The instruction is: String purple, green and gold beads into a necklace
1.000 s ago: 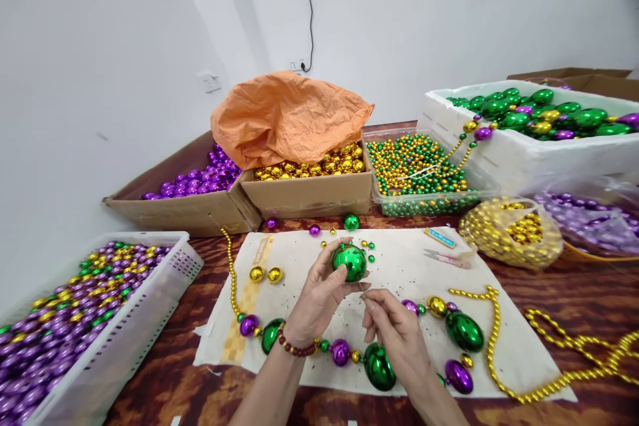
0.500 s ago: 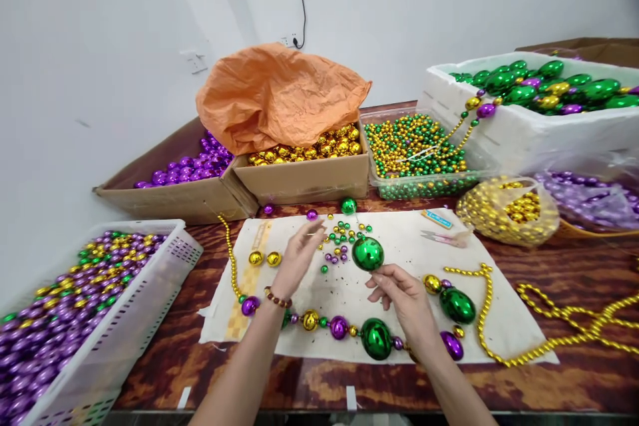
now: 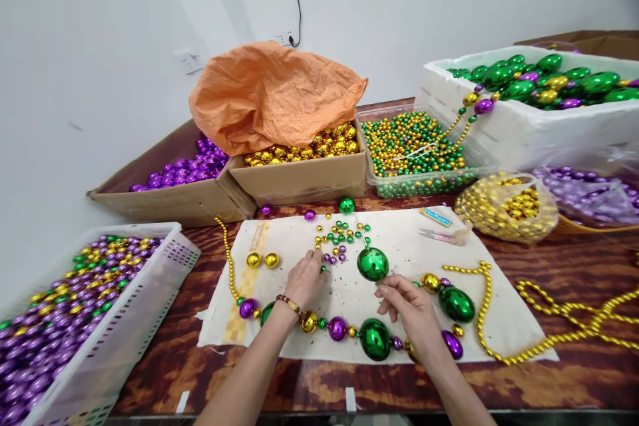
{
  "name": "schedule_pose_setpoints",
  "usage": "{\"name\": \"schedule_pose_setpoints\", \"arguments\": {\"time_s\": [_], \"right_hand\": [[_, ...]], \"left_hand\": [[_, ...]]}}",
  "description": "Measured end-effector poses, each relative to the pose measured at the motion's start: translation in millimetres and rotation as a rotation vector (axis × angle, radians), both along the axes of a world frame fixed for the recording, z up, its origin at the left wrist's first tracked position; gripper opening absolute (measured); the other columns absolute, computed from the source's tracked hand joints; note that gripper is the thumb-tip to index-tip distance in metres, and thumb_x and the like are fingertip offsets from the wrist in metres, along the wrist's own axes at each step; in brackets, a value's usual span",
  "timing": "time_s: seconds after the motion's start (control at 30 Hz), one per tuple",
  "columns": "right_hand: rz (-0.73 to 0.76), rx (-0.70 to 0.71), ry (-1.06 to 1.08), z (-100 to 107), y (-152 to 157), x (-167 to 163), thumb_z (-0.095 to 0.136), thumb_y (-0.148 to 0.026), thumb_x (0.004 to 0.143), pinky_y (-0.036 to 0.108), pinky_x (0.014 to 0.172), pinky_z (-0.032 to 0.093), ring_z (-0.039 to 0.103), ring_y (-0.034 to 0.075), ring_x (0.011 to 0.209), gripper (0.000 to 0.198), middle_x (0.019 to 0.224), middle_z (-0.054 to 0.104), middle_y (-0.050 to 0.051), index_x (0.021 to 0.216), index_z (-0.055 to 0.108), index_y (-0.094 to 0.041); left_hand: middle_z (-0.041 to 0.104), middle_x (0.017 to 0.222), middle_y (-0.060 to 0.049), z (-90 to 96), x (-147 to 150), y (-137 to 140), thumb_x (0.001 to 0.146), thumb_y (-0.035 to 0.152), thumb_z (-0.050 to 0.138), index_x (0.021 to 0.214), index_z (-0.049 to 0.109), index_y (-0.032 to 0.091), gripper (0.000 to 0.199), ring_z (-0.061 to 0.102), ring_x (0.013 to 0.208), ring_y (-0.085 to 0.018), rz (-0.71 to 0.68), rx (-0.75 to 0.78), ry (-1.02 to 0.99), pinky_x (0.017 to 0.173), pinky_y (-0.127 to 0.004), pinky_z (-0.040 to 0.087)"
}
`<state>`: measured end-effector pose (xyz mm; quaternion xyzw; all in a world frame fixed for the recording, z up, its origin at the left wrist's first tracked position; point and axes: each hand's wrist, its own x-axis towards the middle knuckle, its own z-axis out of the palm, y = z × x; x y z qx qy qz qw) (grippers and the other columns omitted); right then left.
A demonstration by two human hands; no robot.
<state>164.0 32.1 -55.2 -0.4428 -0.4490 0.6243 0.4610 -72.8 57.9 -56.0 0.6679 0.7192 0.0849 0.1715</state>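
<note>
My right hand [image 3: 403, 303] pinches the lower end of a large shiny green bead [image 3: 373, 264] above the cloth. A small green bead [image 3: 367, 239] sits close at its upper end. My left hand [image 3: 305, 279], with a brown bead bracelet at the wrist, reaches down at the left side of the loose small purple beads [image 3: 334, 257]. Its fingers are bent together; what they hold, if anything, is hidden. Behind these lie small green and gold beads [image 3: 344, 231]. A strung bead garland [image 3: 337, 329] runs across the cloth's front, partly covered by my left wrist and right hand.
On the white cloth [image 3: 294, 233] lie two gold balls [image 3: 262, 259] and scissors [image 3: 436, 235]. Gold bead strands [image 3: 574, 319] spread right. Around stand a purple-bead crate [image 3: 164, 259], cardboard boxes [image 3: 299, 180], a clear bead tub [image 3: 424, 183] and a foam box [image 3: 529, 126].
My left hand has come down toward me, from above the cloth to the small beads. My right hand and the large green bead have shifted slightly toward me and right.
</note>
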Motion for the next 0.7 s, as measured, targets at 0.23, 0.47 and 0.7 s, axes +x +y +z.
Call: {"name": "schedule_pose_setpoints", "arguments": {"time_s": [0.23,0.47,0.7], "right_hand": [[0.001,-0.014,0.003,-4.0,-0.8,-2.9,0.062,-0.038,0.084,0.020,0.045,0.034,0.055,0.012,0.053,0.024,0.071,0.064,0.004,0.081,0.062,-0.014],[0.001,0.000,0.006,-13.0,-1.0,-1.8,0.061,-0.038,0.085,0.020,0.044,0.035,0.056,0.012,0.053,0.023,0.072,0.064,0.003,0.081,0.062,-0.016],[-0.006,-0.007,0.011,-16.2,-1.5,-1.2,0.061,-0.038,0.084,0.019,0.043,0.034,0.057,0.012,0.052,0.022,0.073,0.064,0.003,0.081,0.062,-0.016]], "left_hand": [[0.057,0.104,-0.008,5.6,5.6,13.4,0.089,0.029,0.047,0.103,0.053,0.021,0.017,0.056,0.093,-0.022,-0.006,0.127,0.127,0.079,-0.031,0.040],[0.058,0.102,-0.009,2.1,20.6,39.4,0.087,0.021,0.050,0.098,0.060,0.020,0.015,0.049,0.097,-0.024,-0.116,0.208,0.161,0.087,-0.037,0.036],[0.057,0.097,-0.009,-3.9,35.1,29.6,0.083,0.018,0.055,0.090,0.060,0.021,0.010,0.044,0.098,-0.027,-0.237,0.292,0.135,0.082,-0.040,0.035]]}}
